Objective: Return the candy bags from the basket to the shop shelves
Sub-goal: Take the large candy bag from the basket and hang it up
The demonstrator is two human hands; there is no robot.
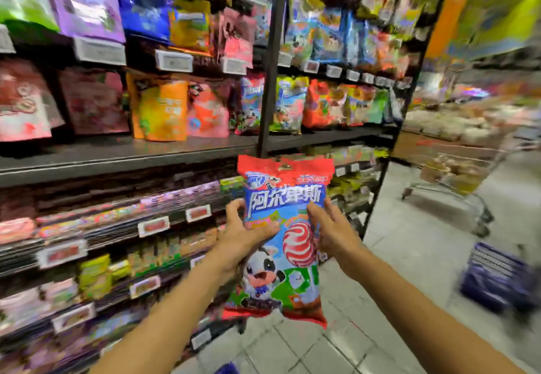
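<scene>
Head view is smeared with motion, so most packets on the shelves (126,154) read only as blurs of colour and the price tags can't be read. Both hands are up on one candy bag (285,236), held upright in front of the dark shelf upright (270,60). Left hand (244,234) grips the bag's left edge, thumb curled across the front, other fingers wrapped behind and out of sight. Right hand (332,227) sits at the bag's right edge, fingers spread and only loosely bent, fingertips touching the front; whether it truly pinches the bag I can't tell. Bag shows a red top, blue band with white lettering, a swirl lollipop and a cartoon cow, its lower end hanging below the hands. To the right of the bag, low on the tiled floor (409,242), a dark blue basket (497,277) sits blurred, contents unreadable. Beyond it, a metal trolley (448,198), hazy
</scene>
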